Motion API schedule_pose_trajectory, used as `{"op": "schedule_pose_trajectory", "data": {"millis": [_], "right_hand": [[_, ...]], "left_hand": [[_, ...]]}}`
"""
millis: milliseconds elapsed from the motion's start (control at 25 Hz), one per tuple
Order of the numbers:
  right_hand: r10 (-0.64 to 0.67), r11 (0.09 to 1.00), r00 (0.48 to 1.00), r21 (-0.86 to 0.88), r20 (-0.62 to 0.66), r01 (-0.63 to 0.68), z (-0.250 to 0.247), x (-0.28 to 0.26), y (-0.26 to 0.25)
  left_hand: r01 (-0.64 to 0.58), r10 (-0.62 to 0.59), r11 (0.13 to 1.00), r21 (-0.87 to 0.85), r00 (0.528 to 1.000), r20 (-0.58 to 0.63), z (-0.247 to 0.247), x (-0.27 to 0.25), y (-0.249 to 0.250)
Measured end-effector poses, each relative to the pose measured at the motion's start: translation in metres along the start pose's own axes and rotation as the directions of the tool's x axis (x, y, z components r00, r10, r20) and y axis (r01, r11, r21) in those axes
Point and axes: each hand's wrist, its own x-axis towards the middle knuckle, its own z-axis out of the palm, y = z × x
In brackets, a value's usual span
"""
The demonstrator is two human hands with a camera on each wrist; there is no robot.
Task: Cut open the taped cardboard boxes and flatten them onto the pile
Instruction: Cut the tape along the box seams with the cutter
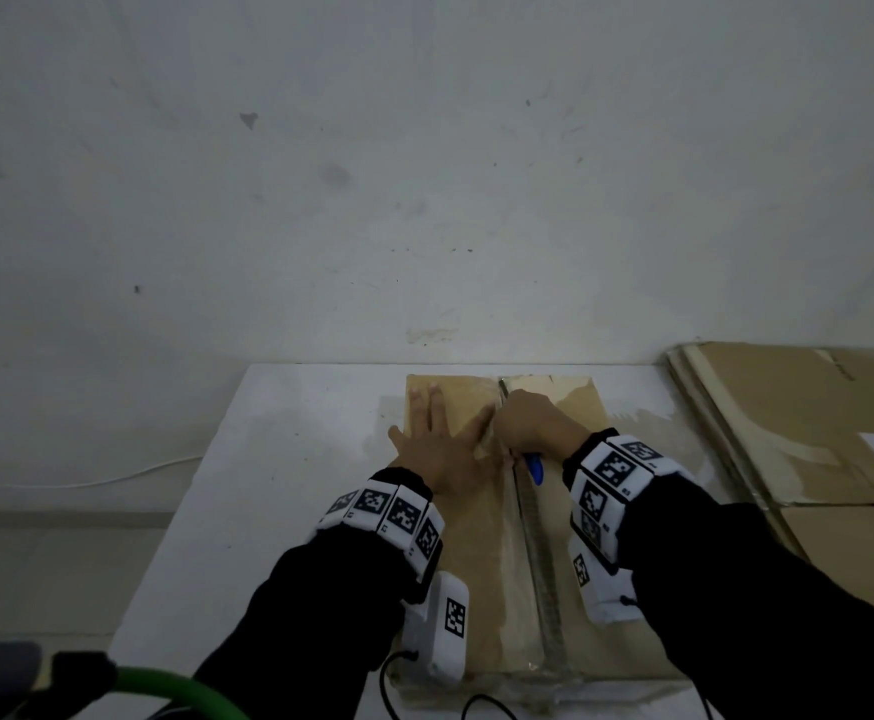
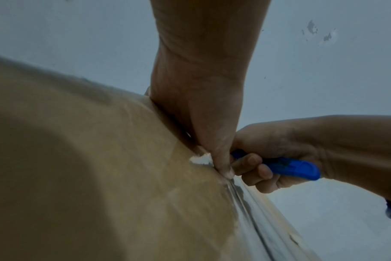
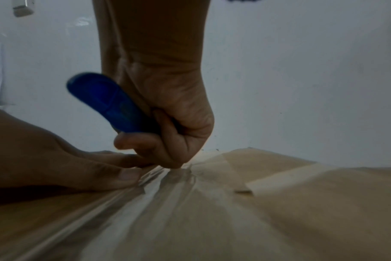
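A brown cardboard box (image 1: 466, 579) lies on the white table, with clear tape along its centre seam (image 1: 538, 563). My left hand (image 1: 437, 439) lies flat on the left flap, fingers spread, thumb beside the seam. My right hand (image 1: 528, 420) grips a blue box cutter (image 1: 534, 467) in a fist at the far part of the seam. The cutter's handle (image 3: 109, 104) sticks out behind the fist; its blade is hidden under the fingers. In the left wrist view the cutter (image 2: 288, 166) sits just right of my left thumb (image 2: 221, 159). The seam shows as a dark slit nearer me.
A pile of flattened cardboard (image 1: 809, 439) lies to the right of the box. The white table (image 1: 268, 459) has bare room on the left. A green hose (image 1: 175, 688) and black cables sit near the table's front-left edge. A grey wall rises behind.
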Motion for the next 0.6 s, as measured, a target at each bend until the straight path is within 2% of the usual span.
{"op": "schedule_pose_trajectory", "data": {"millis": [160,400,480,520,600], "right_hand": [[-0.053,0.997,0.998,-0.061,-0.042,0.050,0.0002,-0.0041,-0.0039],[-0.034,0.997,0.999,-0.067,-0.029,0.032,-0.0005,-0.0008,-0.0074],[-0.020,1.000,0.999,-0.005,-0.031,0.020,-0.0002,-0.0040,-0.0055],[-0.012,1.000,1.000,0.025,-0.017,0.012,-0.0006,-0.0049,-0.0042],[-0.030,0.999,0.999,-0.019,0.045,0.030,-0.0023,-0.0060,-0.0030]], "left_hand": [[-0.005,0.005,1.000,0.000,1.000,-0.002,0.0005,-0.0003,-0.0006],[-0.004,0.004,1.000,0.022,1.000,-0.006,0.0007,-0.0001,-0.0012],[-0.008,0.008,1.000,0.015,1.000,-0.008,0.0014,0.0010,-0.0016],[-0.011,0.011,1.000,0.009,1.000,-0.011,0.0018,0.0019,-0.0023],[-0.010,0.010,1.000,0.001,1.000,-0.013,0.0034,0.0027,-0.0026]]}}
